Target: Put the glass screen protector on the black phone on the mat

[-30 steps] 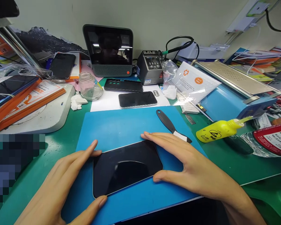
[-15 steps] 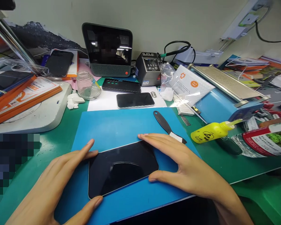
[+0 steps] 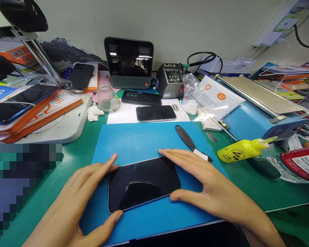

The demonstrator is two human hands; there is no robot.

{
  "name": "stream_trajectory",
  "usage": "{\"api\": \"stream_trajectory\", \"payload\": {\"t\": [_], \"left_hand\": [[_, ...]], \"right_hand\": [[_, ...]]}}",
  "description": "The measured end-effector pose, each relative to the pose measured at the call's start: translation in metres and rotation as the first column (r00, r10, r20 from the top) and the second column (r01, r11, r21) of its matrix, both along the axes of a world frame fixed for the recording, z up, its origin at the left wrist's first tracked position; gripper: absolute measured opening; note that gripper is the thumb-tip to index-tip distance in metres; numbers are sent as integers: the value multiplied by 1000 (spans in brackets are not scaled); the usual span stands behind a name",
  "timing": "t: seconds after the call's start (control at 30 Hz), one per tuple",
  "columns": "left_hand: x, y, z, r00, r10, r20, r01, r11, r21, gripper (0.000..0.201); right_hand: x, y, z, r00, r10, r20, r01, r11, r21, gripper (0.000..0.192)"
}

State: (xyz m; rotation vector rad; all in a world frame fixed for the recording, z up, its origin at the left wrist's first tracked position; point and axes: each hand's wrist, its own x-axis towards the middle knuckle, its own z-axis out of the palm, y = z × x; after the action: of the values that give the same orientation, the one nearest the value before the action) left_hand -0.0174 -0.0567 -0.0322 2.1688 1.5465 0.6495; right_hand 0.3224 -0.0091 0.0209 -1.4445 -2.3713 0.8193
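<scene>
A black-screened smartphone point(image 3: 144, 185) lies face up and slightly slanted on the blue mat point(image 3: 128, 140), a curved reflection on its glass. My left hand point(image 3: 79, 199) grips its left end, thumb at the lower left corner and fingers at the upper left. Across from it, my right hand point(image 3: 206, 181) spans the right end, fingertips on the far edge and thumb on the near edge. Just beyond the right fingers rests a scraper point(image 3: 187, 139) with a black handle and pale blade.
Behind the mat lie a second phone point(image 3: 156, 113) and a black phone case point(image 3: 141, 97). A glass jar point(image 3: 108, 99) stands left of them. To the right are a yellow ESD bottle point(image 3: 239, 151) and a labelled plastic bottle point(image 3: 296, 163). A dark panel point(image 3: 190, 235) borders the near edge.
My view has shifted, so the whole scene sits a little further right and the background lower. Both hands keep the same hold on the phone, which shows no clear movement on the mat.
</scene>
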Motion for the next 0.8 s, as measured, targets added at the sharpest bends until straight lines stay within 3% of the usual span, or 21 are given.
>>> {"api": "stream_trajectory", "payload": {"t": [0.37,0.53,0.8], "left_hand": [[1,1,10,999,-31,8,31,1000,-3,81],[2,5,22,997,-52,58,54,998,-25,80],[3,4,31,995,-21,97,41,977,-209,88]], "right_hand": [[1,0,-2,1000,1,0,-1,1000,29,81],[3,1,-7,999,19,26,-22,994,109,78],[6,8,-14,996,75,54,-86,968,234,76]]}}
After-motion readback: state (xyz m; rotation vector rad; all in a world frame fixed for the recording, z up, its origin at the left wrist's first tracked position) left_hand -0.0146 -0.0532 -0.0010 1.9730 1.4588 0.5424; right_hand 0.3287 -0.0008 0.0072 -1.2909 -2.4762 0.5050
